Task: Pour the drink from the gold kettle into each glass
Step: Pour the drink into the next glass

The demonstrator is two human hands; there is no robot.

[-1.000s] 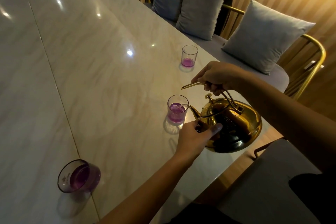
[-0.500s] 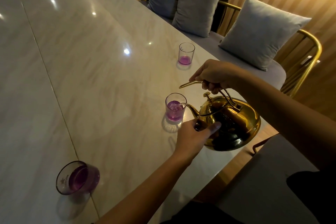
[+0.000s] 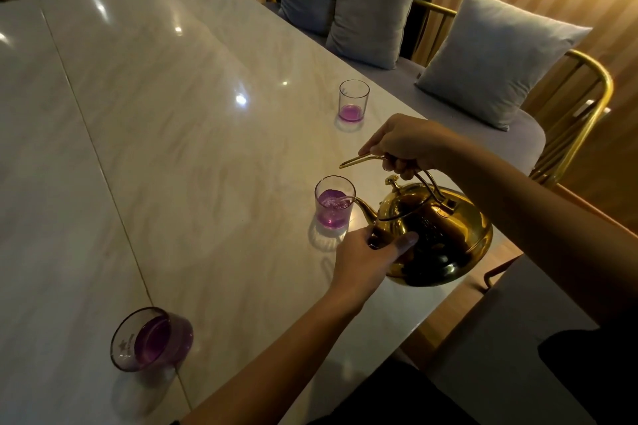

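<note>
Gripping the gold kettle [image 3: 445, 235] — probably heavy, slick — we clench our right hand [image 3: 407, 145] round its handle, left hand [image 3: 366, 259] cupping its belly.

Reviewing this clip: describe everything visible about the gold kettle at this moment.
The gold kettle is a squat, rounded pot of shiny, mirror-like metal, with a knobbed lid, a thin curved spout and a slim looped handle. It is held above the marble table's edge, tilted toward the middle glass, its spout tip over the rim, pouring. The right hand grips the handle from above; the left hand supports the body near the spout's base.
</note>
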